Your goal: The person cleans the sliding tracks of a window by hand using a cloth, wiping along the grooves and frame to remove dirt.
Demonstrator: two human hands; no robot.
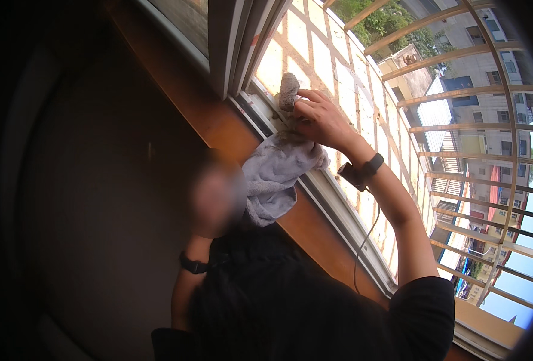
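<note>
My right hand (pixel 325 120) is closed on a grey cloth (pixel 272 171), over the white window track (pixel 263 114). A dirty, bunched end of the cloth sticks out past the fingers, above the outer sill. The rest hangs down across the track and the brown inner ledge. My left hand (pixel 215 198) is at the cloth's other side, next to its near edge. It is smeared, so its fingers cannot be made out.
A sliding window frame (pixel 236 48) stands upright at the track's far end. Metal bars (pixel 477 129) enclose the sunlit outer sill (pixel 338 66). A small black device (pixel 353 176) hangs at my right wrist, its cable (pixel 368 234) trailing over the track.
</note>
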